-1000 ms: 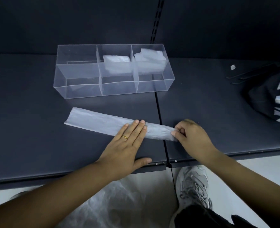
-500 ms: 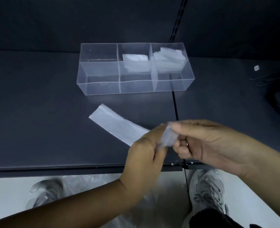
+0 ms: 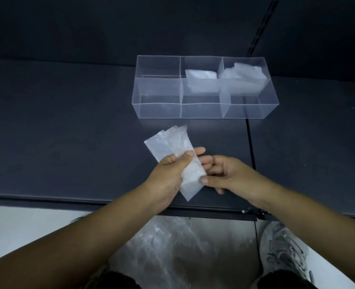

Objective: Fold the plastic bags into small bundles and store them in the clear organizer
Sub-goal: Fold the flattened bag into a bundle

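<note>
bag (image 3: 168, 146) in fingers (image 3: 198, 151), left hand (image 3: 168, 174), right hand (image 3: 230, 176)

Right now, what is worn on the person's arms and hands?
Nothing visible. The left forearm and right forearm are bare to the frame edge, no sleeves, watch or bracelet. The left hand and right hand are ungloved; no ring shows.

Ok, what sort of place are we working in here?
Probably a shop or stockroom: a dark metal shelf with a slotted upright in its back panel, like retail racking, above a pale floor where loose plastic bags lie.
</note>
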